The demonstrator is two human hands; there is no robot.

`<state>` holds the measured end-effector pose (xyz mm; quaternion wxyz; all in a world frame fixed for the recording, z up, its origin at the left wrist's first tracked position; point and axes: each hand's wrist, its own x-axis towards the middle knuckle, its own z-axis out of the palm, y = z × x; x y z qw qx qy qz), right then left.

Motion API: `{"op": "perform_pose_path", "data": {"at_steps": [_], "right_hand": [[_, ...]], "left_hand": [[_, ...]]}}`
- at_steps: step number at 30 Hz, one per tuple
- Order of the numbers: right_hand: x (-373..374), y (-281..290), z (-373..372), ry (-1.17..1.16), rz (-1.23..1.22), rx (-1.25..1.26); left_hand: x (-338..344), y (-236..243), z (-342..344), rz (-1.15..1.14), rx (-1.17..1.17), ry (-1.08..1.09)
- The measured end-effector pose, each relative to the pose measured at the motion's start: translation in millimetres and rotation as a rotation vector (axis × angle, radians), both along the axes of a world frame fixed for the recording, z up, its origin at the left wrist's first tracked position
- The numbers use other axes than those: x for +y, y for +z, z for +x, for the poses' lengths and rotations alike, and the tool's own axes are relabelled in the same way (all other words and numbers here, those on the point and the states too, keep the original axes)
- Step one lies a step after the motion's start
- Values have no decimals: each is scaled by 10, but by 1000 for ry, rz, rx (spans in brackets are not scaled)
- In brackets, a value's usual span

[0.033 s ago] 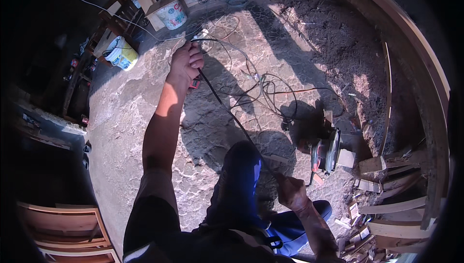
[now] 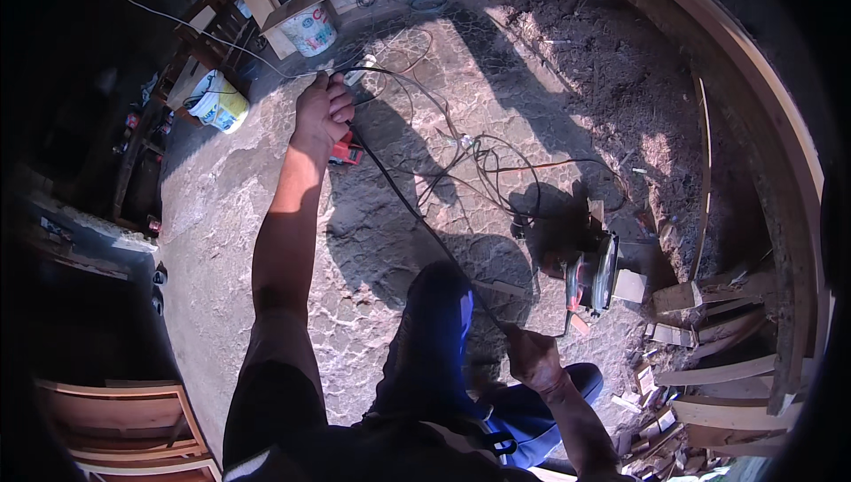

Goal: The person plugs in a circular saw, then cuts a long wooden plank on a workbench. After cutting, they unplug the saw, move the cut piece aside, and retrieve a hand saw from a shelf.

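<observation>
A black cable (image 2: 417, 214) runs slantwise, drawn fairly straight, between my two hands. My left hand (image 2: 323, 112), at the end of a stretched arm, is closed round its far part. Close to my knee, my right hand (image 2: 535, 358) grips the near part in a fist. Beyond my left hand the cable bends right and joins loose coils (image 2: 496, 176) on the floor. A red object (image 2: 346, 151) lies on the floor just below my left hand, partly hidden by it. To the right of my knees rests a circular saw (image 2: 592, 278).
Two white buckets, one near (image 2: 218, 103) and one farther back (image 2: 310, 28), stand at the far left. Wood scraps (image 2: 674, 336) and curved wooden pieces (image 2: 722, 367) lie on the right. Wooden frames (image 2: 124, 411) sit at the lower left. Boards lean at the back.
My left hand has shifted slightly left, drawing the cable along, and more of the red object shows. My right hand keeps its grip in nearly the same place.
</observation>
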<state>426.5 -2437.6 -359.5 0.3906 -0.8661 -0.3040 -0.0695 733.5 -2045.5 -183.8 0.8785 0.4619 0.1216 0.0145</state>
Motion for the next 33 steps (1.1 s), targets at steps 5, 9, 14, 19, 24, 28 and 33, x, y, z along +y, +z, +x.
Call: {"op": "perform_pose_path", "data": {"at_steps": [5, 9, 14, 19, 24, 28, 33], "right_hand": [[24, 167, -225, -176, 21, 159], [389, 814, -102, -68, -70, 529], [886, 3103, 625, -180, 399, 309], [1356, 4995, 830, -100, 135, 82], [1434, 5038, 365, 49, 374, 160], [1494, 4689, 206, 8, 105, -47], [1406, 4409, 75, -94, 45, -37]], "left_hand": [[-396, 970, -335, 500, -497, 551], [-919, 1759, -837, 203, -515, 755], [-1327, 2732, -1569, -249, -354, 362], [-943, 3527, -1683, -844, -239, 28], [-419, 3739, -1624, -355, -290, 401], [-639, 3357, -1607, 606, -490, 822], [-196, 3332, -1678, -56, -142, 899]]}}
